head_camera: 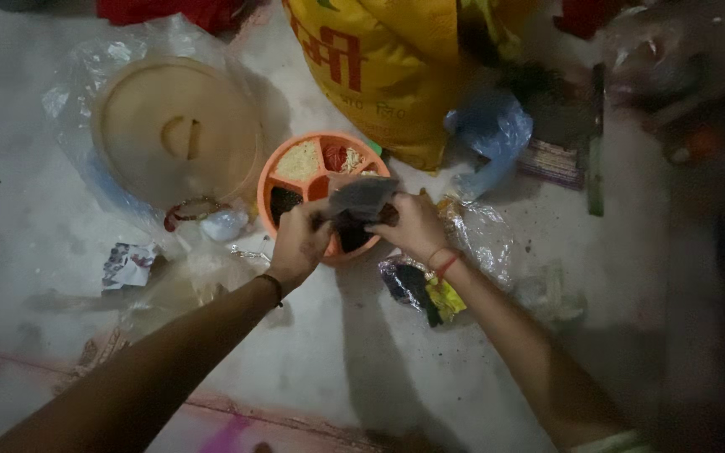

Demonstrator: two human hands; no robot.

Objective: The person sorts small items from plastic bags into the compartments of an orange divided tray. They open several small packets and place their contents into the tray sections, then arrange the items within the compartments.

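Grey packet [362, 200], long axis left-right, both hands' grip, over orange tray [291, 183]

A small grey plastic pouch [362, 200] sits at the frame's centre, pinched between both hands. A large yellow sack with red print [388, 67] fills the upper middle. A dark packet with a yellow end [419, 289] lies right of centre (crumpled). A small printed wrapper [127, 264] lies at left.

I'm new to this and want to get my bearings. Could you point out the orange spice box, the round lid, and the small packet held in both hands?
orange spice box [299, 159], head view, on its pale yellow compartment.
round lid [140, 126], head view, on its flat top.
small packet [362, 200], head view, on its grey upper part.
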